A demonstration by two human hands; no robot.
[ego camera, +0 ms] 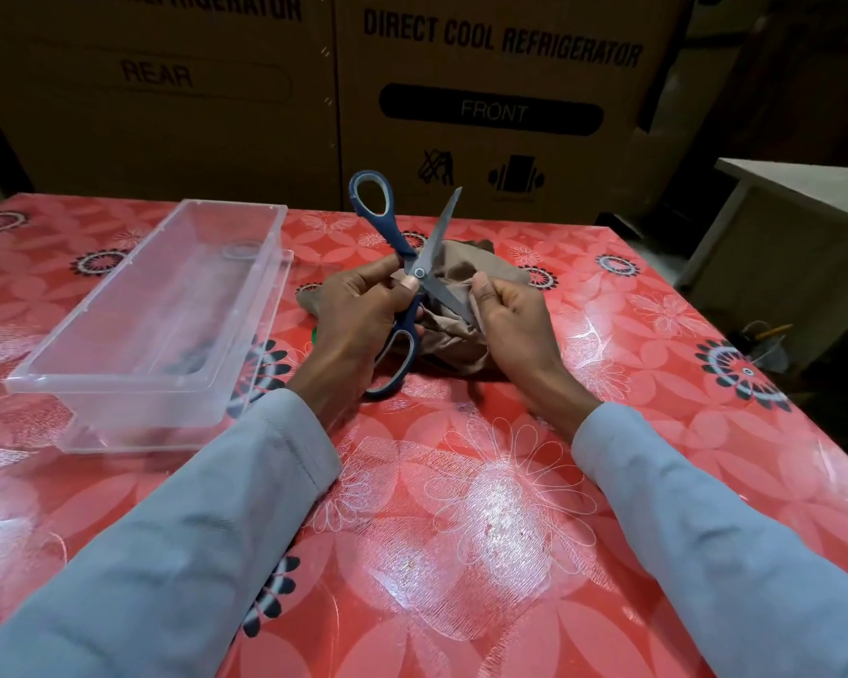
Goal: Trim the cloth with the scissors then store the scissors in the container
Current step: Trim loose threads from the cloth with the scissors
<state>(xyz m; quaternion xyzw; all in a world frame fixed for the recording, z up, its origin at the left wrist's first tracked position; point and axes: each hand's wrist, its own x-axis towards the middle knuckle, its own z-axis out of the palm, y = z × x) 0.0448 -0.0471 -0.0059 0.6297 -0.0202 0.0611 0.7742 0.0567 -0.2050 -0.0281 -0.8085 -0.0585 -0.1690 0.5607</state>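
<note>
Blue-handled scissors (402, 247) stand spread wide above the middle of the table, one handle loop up, one down. My left hand (358, 310) grips them near the pivot, thumb on the screw. A crumpled brown cloth (466, 276) lies under and behind the blades. My right hand (510, 315) pinches the cloth's edge beside the lower blade. A clear plastic container (118, 379) sits to the left of both hands, open on top.
The table wears a red floral plastic cover (485, 506). Large cardboard refrigerator boxes (500, 90) stand behind the far edge. A pale wooden cabinet (794, 237) stands off the right side. Something small and green (314, 335) peeks out beside my left hand.
</note>
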